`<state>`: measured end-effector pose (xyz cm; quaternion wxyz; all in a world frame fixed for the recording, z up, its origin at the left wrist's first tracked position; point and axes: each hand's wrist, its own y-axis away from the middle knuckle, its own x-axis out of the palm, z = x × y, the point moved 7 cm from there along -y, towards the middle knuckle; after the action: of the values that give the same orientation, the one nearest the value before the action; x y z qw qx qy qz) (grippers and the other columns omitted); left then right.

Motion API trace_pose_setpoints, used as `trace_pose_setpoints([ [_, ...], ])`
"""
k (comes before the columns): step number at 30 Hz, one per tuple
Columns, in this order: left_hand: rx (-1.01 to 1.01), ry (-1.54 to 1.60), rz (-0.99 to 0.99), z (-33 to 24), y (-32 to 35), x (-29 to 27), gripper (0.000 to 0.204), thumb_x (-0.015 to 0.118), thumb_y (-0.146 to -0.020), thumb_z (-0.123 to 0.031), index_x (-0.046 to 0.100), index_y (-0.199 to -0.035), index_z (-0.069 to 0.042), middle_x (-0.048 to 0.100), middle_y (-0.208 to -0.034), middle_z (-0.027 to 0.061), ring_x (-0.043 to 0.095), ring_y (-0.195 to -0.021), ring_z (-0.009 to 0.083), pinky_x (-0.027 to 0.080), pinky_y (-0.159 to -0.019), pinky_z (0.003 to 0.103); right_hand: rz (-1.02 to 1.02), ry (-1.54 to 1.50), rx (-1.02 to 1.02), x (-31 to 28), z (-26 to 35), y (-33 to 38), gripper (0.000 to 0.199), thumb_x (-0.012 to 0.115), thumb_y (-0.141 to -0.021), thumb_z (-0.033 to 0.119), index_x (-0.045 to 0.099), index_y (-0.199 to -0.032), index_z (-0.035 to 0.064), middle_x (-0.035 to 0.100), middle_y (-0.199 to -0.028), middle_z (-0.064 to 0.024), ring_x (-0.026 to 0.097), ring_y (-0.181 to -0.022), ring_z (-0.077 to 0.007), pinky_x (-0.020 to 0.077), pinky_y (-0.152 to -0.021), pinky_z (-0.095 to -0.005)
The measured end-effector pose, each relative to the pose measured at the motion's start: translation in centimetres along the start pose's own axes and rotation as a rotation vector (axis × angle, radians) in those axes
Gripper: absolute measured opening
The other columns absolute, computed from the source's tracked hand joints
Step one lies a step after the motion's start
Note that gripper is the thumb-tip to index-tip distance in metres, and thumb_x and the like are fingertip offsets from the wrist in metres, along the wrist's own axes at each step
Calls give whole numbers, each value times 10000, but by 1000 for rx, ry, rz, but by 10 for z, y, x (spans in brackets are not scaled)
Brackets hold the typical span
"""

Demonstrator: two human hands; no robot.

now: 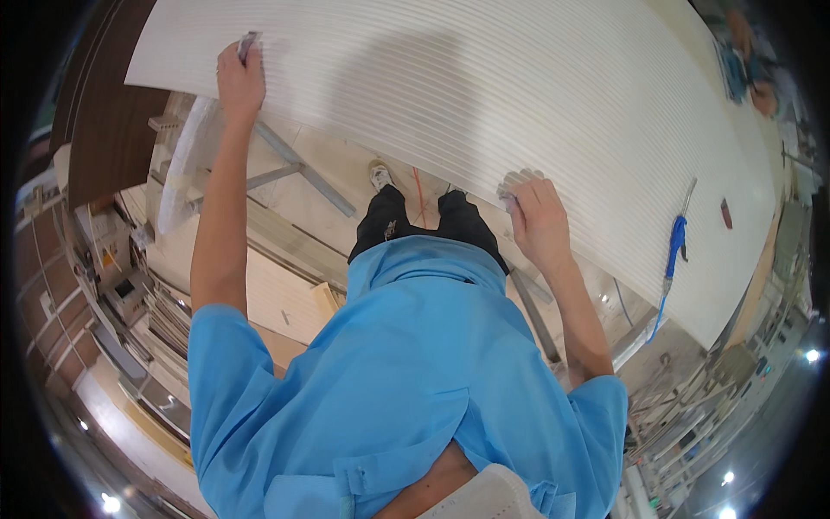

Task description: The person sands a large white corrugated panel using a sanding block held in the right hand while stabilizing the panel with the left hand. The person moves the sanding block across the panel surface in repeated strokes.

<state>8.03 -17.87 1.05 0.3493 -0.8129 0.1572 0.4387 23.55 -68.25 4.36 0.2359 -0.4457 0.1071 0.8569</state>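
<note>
A large white panel (pixel 553 95) with fine parallel ribs lies in front of me. At its near left edge my left hand (pixel 241 82) is closed around a small grey-purple piece (pixel 250 40), whose kind I cannot make out. My right hand (pixel 543 223) is at the near edge, right of my legs, with its fingers closed on a crumpled whitish rag (pixel 517 181). Farther right, a blue air blow gun (pixel 678 238) with a thin metal nozzle rests on the panel, its blue hose hanging over the edge. Beside it lies a small dark red piece (pixel 726 214).
Metal support legs (pixel 324 189) stand under the panel. Dark brown boards (pixel 117 130) are at the far left, with stacked boards (pixel 173 333) nearer. At the far right edge another person's hand (pixel 764 99) shows, blurred, near a blue-green object (pixel 735 73).
</note>
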Motion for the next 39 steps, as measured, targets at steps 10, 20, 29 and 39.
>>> trace_pose_setpoints([
  [10,-124,74,-84,-10,15,-9,453,600,-995,-414,646,-1204,-15,657,-1172,195,617,-1091,389,484,-933,472,-56,157,-111,22,2,1,216,663,-849,-5,634,-1062,20,625,-985,-170,585,-910,-378,494,-833,-482],
  [20,-209,105,-126,-1,15,-2,360,625,-963,-395,668,-1109,-69,683,-1086,125,642,-1011,366,505,-877,467,-134,55,-354,101,107,-131,229,645,-778,-39,628,-987,55,611,-911,-157,585,-889,-381,485,-766,-485],
  [29,-132,61,-111,-1,11,-6,399,586,-988,-418,661,-1171,-71,666,-1171,167,616,-1111,384,484,-944,481,-72,48,-373,120,100,-135,222,657,-736,38,682,-957,53,639,-904,-129,617,-971,-342,518,-855,-440],
  [39,-301,84,-38,-16,12,-20,292,607,-974,-269,596,-1151,-38,642,-1070,211,616,-1029,412,485,-879,511,-29,214,-190,34,-2,-6,436,621,-679,-59,682,-1099,41,615,-891,-165,590,-852,-391,495,-771,-489],
])
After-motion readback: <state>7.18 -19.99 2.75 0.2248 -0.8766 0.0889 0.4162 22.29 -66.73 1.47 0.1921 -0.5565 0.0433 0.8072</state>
